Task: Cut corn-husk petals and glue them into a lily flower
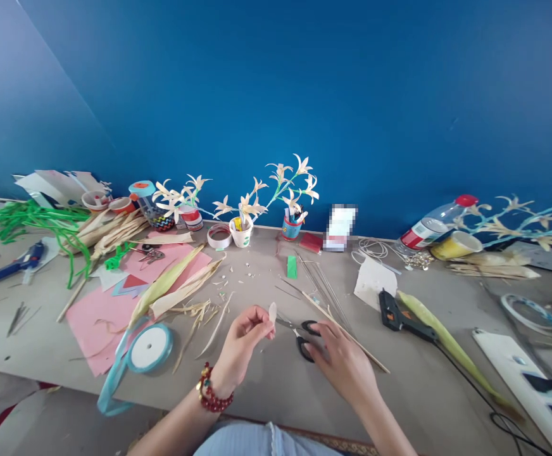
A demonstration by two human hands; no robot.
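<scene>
Between the thumb and fingers of my left hand (248,335) is a small pale petal-shaped piece (273,311), held upright. My right hand (345,361) has its fingers in the black handles of a pair of scissors (301,335). The blades are slightly apart and point left, close beside the petal piece; I cannot tell whether they touch it. Just behind the hands, a thin stick (333,310) and several wires (323,278) lie on the grey table (276,392). Small pale scraps (223,282) are scattered beyond my left hand.
Left are a blue ribbon spool (150,348), pink paper (98,323) and corn husks (185,288). Cups with pale husk flowers (241,233) stand by the wall. A black glue gun (404,320), its cord, and a power strip (518,373) lie right. A bottle (437,221) leans behind.
</scene>
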